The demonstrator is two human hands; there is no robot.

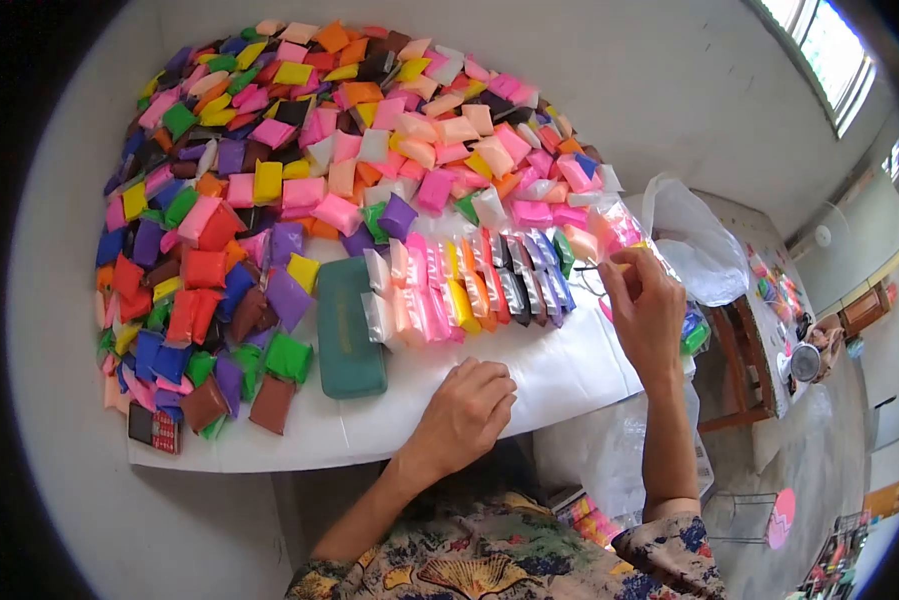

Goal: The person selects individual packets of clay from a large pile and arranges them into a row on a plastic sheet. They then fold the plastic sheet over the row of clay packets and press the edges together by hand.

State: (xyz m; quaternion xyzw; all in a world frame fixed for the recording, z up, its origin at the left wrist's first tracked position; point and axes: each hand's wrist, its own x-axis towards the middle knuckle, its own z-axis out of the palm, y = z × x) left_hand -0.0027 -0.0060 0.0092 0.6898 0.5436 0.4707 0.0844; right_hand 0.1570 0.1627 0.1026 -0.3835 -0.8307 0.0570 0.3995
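Observation:
My left hand (464, 412) rests near the front edge of the white tabletop, its fingers curled in a loose fist, with nothing showing in it. My right hand (641, 300) is raised at the right, thumb and fingers pinched on what looks like thin-framed eyeglasses (589, 270), partly hidden by the hand. Between the hands and the big pile lie two neat rows of small clear-wrapped packets (464, 290), sorted by colour from pale pink to blue. A green oblong case (349, 330) stands to the left of the rows.
A large heap of colourful soft packets (269, 180) covers the back and left of the table. A keypad phone (155, 428) lies at the front left corner. A clear plastic bag (691, 245) sits at the right edge; beyond it is another table (739, 380).

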